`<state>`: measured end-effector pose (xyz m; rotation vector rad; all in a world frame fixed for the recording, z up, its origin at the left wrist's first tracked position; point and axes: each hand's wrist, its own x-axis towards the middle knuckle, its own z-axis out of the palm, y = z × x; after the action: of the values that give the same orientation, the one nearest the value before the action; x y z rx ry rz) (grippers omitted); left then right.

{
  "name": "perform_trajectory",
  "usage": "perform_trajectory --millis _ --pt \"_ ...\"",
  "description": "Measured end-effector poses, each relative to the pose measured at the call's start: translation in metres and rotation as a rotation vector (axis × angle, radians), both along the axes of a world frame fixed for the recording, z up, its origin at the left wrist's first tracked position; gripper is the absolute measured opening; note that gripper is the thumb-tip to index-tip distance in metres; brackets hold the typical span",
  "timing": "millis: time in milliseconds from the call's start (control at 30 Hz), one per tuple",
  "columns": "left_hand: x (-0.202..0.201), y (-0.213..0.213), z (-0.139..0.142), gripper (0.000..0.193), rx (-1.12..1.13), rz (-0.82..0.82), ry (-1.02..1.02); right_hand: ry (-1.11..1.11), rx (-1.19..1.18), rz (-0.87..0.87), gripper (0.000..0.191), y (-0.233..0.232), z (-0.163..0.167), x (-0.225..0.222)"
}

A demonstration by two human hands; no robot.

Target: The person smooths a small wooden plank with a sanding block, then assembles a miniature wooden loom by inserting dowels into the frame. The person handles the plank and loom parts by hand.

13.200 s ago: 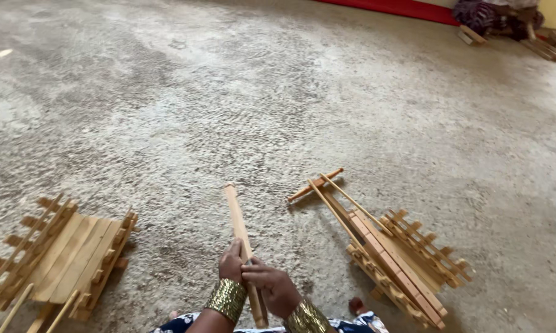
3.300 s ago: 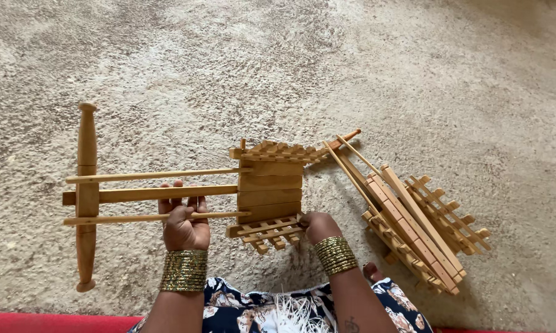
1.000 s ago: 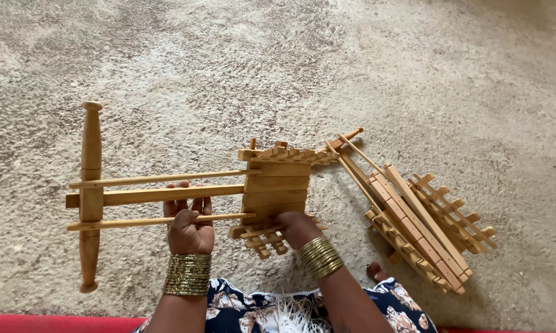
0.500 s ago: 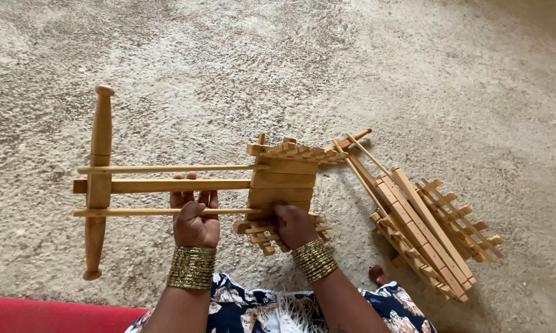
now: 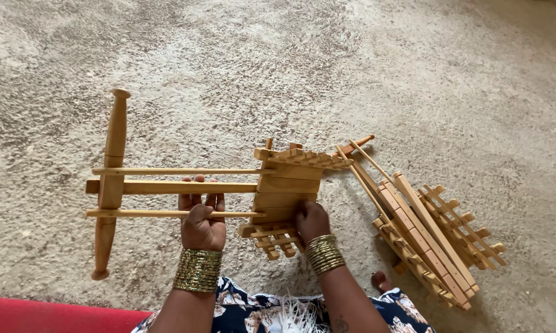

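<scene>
Wood is filling most of the view: the left hand (image 5: 201,225) is curling its grip around the lower thin rod and the flat centre bar of a wooden frame (image 5: 185,188), while the right hand (image 5: 310,221) is closing its grip on the lower edge of the slatted block (image 5: 290,194) at the frame's other end, fingers tucked under so I cannot tell how tightly they are pressing. Both hands are holding the piece just above the floor (image 5: 290,74), close in front of the patterned lap. Judging by how things are lying, the assembly is looking partly done: away from the left grip, the rods and bar are already passing through the turned crosspiece (image 5: 111,185), and toward the right grip they are already entering the block. A second slatted assembly (image 5: 432,237) is lying untouched on the floor well off to the right of the right grip, so joining it seems to be remaining. Counting: one turned crosspiece, two thin rods, one flat bar, one block in hand, one loose assembly on the floor, two stacks of gold bangles (image 5: 197,270), one per wrist.
</scene>
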<state>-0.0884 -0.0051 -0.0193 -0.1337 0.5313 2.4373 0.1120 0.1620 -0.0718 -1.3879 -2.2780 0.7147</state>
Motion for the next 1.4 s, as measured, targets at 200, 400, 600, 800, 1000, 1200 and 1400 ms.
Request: perform_trajectory --millis 200,400,600,800,1000,1200,1400 --pt "-0.001 -0.001 0.001 0.077 0.007 -0.001 -0.007 0.173 0.117 0.394 0.021 -0.04 0.014 -0.032" --pt "-0.002 0.001 -0.004 0.078 0.012 0.002 0.019 -0.093 0.12 0.266 0.011 -0.009 -0.002 -0.018" --pt "0.0 0.006 -0.009 0.076 0.047 -0.014 0.02 -0.005 -0.046 -0.019 0.037 0.019 -0.013 0.01" --pt "0.0 0.006 -0.013 0.075 0.068 -0.01 0.011 -0.014 0.242 0.252 0.023 -0.019 0.01 -0.039" --pt "-0.003 0.007 -0.017 0.078 0.025 -0.006 0.019 0.119 0.307 0.416 0.027 -0.04 0.029 -0.055" --pt "0.001 0.008 -0.017 0.079 0.055 -0.012 0.047 0.065 0.21 0.106 0.038 0.006 0.008 -0.02" --pt "0.003 0.011 -0.012 0.079 0.051 -0.026 0.005 0.036 0.203 0.042 0.028 0.018 0.002 -0.016"
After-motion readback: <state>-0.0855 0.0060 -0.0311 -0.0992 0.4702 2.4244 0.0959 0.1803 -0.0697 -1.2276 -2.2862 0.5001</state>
